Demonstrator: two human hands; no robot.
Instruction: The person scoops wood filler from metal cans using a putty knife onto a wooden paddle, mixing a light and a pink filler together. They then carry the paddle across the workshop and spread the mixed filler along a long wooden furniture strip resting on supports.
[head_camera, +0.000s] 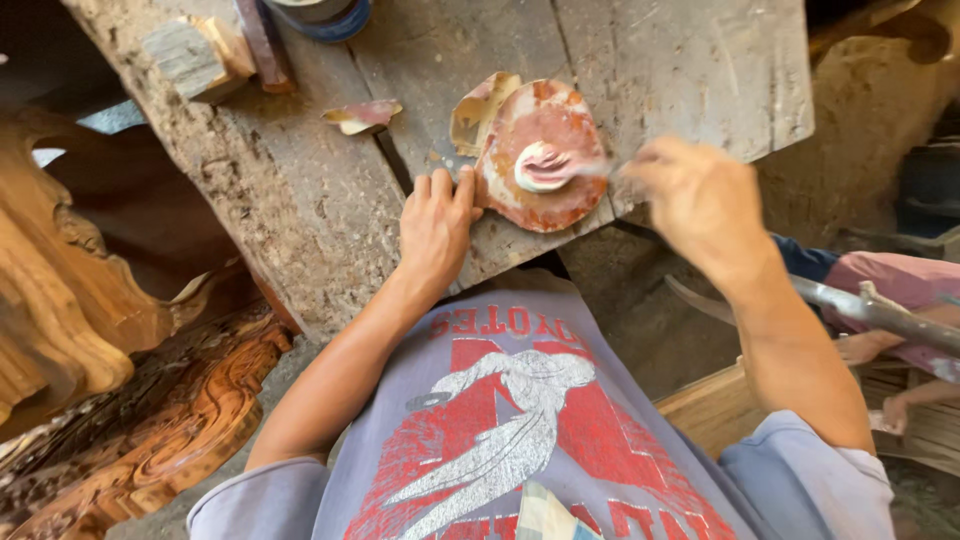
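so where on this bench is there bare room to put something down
Bare wood lies right of the round mixing board, up to the bench edge, and left of the left hand. It is crowded around the board, the torn scraps and the wood block.

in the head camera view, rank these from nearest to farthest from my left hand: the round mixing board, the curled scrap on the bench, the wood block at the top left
1. Round mixing board: touching the left hand, just to its right.
2. Curled scrap: up the bench, above the hand.
3. Wood block: far top-left corner.
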